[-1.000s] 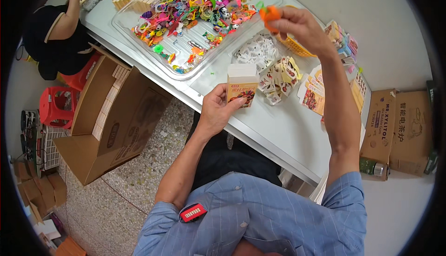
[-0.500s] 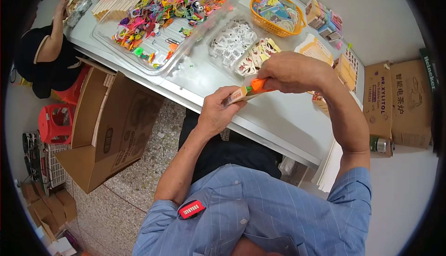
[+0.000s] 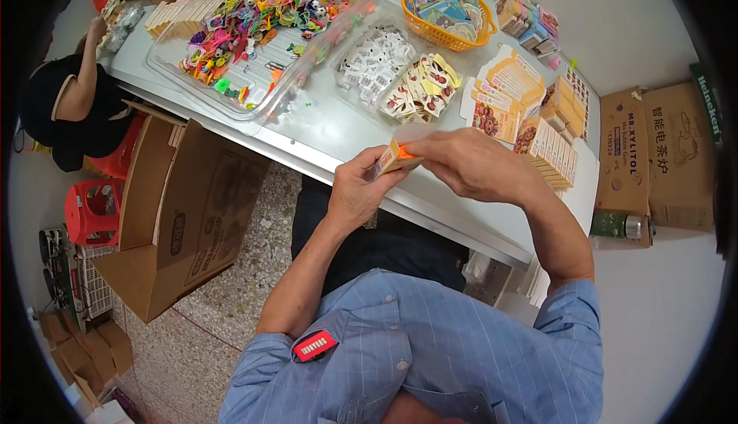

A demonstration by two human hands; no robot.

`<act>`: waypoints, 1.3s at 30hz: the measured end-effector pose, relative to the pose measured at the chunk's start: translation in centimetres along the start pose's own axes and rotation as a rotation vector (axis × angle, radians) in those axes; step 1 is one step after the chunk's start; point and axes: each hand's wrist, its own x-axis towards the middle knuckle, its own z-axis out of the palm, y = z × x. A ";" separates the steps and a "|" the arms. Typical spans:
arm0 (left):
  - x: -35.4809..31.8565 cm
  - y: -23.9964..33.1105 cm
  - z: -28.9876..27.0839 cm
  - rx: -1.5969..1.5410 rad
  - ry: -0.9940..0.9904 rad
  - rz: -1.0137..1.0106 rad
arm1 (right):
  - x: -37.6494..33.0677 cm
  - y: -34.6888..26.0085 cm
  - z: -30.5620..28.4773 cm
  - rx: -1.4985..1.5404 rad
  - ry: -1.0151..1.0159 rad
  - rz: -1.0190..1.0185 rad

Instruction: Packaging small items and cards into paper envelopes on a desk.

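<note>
Near the table's front edge, my left hand (image 3: 355, 193) is closed around a small yellow-and-white paper box (image 3: 383, 162), tilted with its open end up and to the right. At that opening, the fingers of my right hand (image 3: 484, 164) are closed on a small orange plastic toy (image 3: 406, 152), part of which is inside the box. The palm and fingers hide the rest of the toy. Just beyond my hands stands a clear tub of red-and-yellow printed pieces (image 3: 424, 89), beside another heaped with small white packets (image 3: 377, 63).
A large clear bin (image 3: 265, 109) of colourful small toys stands left of the tubs. An orange basket (image 3: 450, 39) holds printed cards. Flat cartons (image 3: 507, 82) and upright rows of filled-looking boxes (image 3: 550, 155) line the right. A tall cardboard box (image 3: 204, 216) stands left; another person (image 3: 69, 101) sits beyond.
My right hand has come down and in toward the box, and less of the orange toy shows now. The whole view has shifted slightly, uncovering the flat cartons at right.
</note>
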 end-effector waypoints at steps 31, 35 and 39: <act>1.1 0.5 4.2 -0.290 -0.113 -0.293 | -6.7 4.2 9.9 1.251 0.564 0.434; 1.6 -0.2 3.9 -0.207 -0.178 -0.319 | -6.7 4.9 11.4 1.223 0.677 0.229; 1.2 -0.9 3.8 -0.063 -0.118 -0.063 | -7.1 4.9 11.5 1.246 0.668 0.116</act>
